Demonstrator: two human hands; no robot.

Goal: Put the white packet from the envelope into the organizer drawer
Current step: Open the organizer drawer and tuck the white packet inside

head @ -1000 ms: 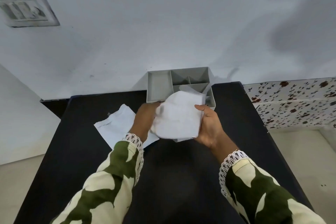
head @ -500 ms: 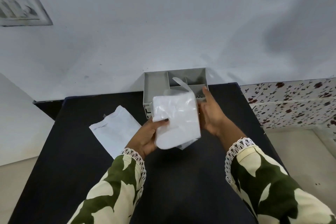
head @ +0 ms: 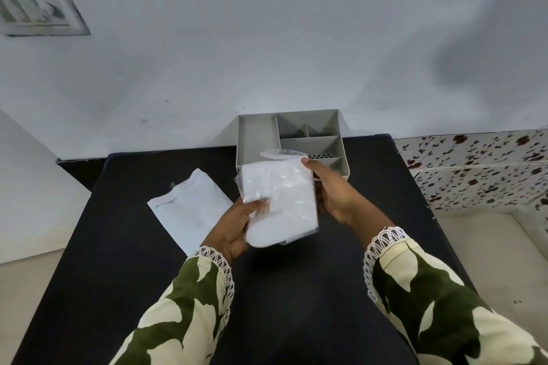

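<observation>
The white packet (head: 281, 201), wrapped in clear plastic, is held upright above the black table (head: 296, 290), just in front of the grey organizer (head: 258, 136). My left hand (head: 234, 225) grips its lower left side with the thumb on its front face. My right hand (head: 335, 190) holds its right edge, fingertips at the top right corner. The packet hides the organizer's front, so no drawer shows. The flat white envelope (head: 189, 207) lies on the table to the left of my left hand.
The organizer stands at the table's far edge against a pale wall and has several open compartments. A switch plate (head: 32, 6) is on the wall at upper left. A floral patterned surface (head: 480, 169) lies beyond the table's right edge.
The packet has been turned from a crumpled tilt to flat and upright. My left hand shifted to its lower left, my right hand to its right edge, and the view moved slightly closer.
</observation>
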